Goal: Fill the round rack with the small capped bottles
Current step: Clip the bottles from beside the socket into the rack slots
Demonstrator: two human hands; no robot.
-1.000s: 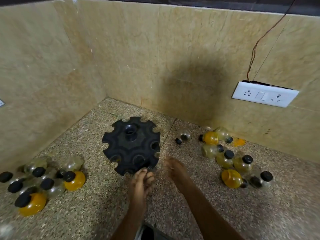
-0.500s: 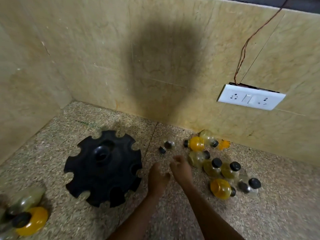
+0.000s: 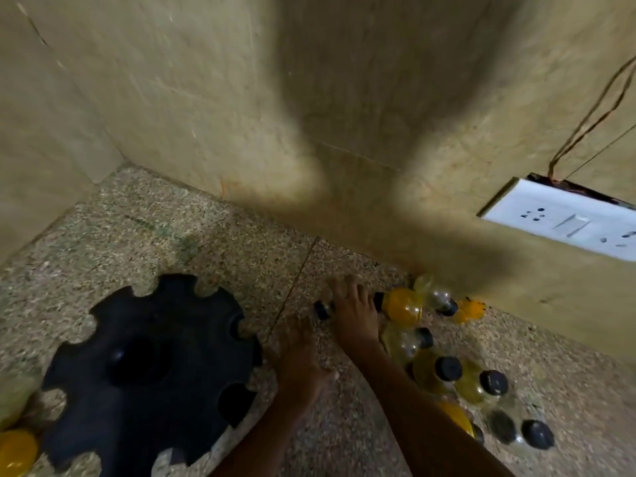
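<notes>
Head view, bottle (image 3: 323, 309) under right fingers (image 3: 344, 290)

A speckled stone floor (image 3: 213, 256) carries the black round rack (image 3: 151, 373); capped bottles (image 3: 447, 370) lie clustered right of the rack, an orange bottle (image 3: 15, 451) left of it.

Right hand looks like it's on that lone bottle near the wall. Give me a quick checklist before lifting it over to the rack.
1. Right hand on the lone clear bottle: ok, it lies over the bottle; only the black cap shows.
2. Grip closed round it: cannot tell, the hand hides the body.
3. Left hand out of the way: ok, it rests on the floor and holds nothing.
4. Round rack has free slots: ok, the visible notches are empty.
5. Neighbouring orange bottle clear of the hand: not ok, it lies right beside the fingers.
</notes>
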